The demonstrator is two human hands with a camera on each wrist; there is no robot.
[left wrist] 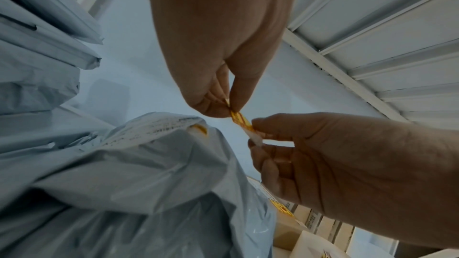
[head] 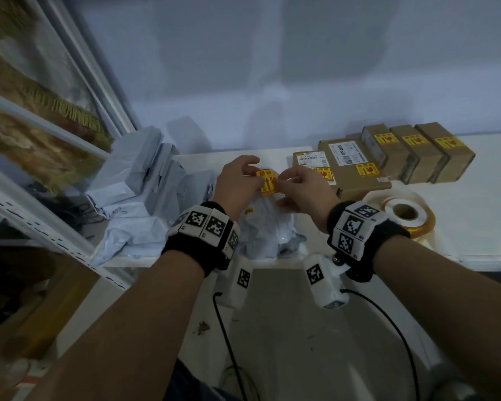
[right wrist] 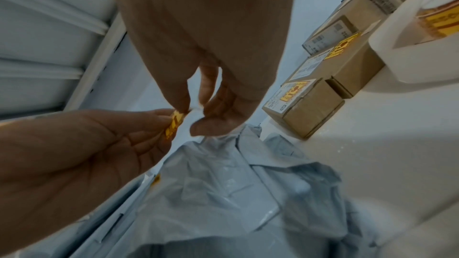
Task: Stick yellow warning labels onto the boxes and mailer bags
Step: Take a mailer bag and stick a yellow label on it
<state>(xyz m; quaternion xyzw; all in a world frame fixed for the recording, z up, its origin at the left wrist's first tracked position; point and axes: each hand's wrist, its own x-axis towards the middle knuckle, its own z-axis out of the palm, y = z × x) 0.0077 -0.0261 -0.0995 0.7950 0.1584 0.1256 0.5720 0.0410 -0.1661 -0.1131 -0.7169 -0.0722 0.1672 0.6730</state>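
On my white worktop (head: 480, 180), rigid square cardboard boxes (head: 359, 166) at two o'clock already wear stickers, while the slack, crinkled grey mailer bag (head: 268, 227) at centre could buckle under pressure and wrinkle a label. Above it my left hand (head: 237, 185) pinches the glossy yellow label (head: 268, 182) and my right hand (head: 304, 192) pinches its white backing; I fear the thin film curling onto itself.

White table (head: 475, 180): boxes (head: 359, 166), mailer bags (head: 145, 180)

White table (head: 475, 175), perforated shelf upright (head: 41, 224), black cables (head: 226, 342) on floor.
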